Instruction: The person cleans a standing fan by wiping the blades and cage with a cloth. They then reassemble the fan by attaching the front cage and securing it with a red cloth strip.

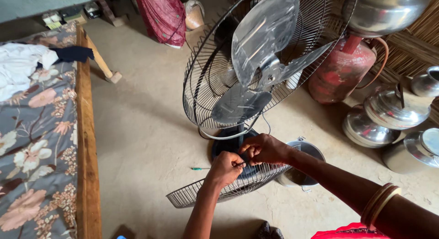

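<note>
Below the fan blades (263, 60), the left hand (225, 168) and the right hand (264, 148) meet, both with fingers curled tight, pinching something small at the rim of the front grille (210, 195), which leans against the fan base (224, 145). What they pinch is too small to tell. I judge this is work on a grille clip; the next move needs a firm, exact pull. A green screwdriver (200, 168) lies on the floor (146, 129) nearby.
</note>
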